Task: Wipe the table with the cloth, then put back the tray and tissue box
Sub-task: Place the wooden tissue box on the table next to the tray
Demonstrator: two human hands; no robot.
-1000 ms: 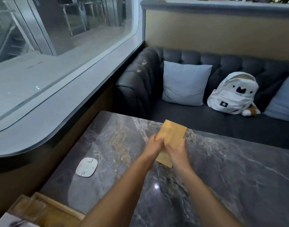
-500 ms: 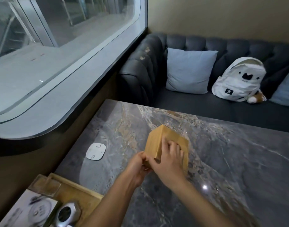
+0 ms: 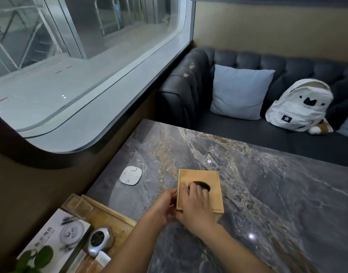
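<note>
1. Head view, far left: a wooden tray (image 3: 110, 219) sits at the near-left corner of the marble table (image 3: 267, 194), holding a printed card (image 3: 57, 239) and a small grey device (image 3: 99, 240). Further along lies a flat white pad (image 3: 130, 175).
2. Left hand (image 3: 161, 209) presses the left side of the wooden tissue box (image 3: 200, 191); right hand (image 3: 196, 205) lies over the top, fingertips at the dark oval opening. Both hands grasp the box, which stands upright on the table near the left edge.
3. Handling, as a judgement: the box looks rigid, light and smooth-sided, so opposing side walls give the surest hold; the top panel seems to be a sliding lid and may shift if pulled.
4. Half a second ago the box was tilted on an edge; now it rests flat, opening up. The tray's contents have come into sight.
</note>
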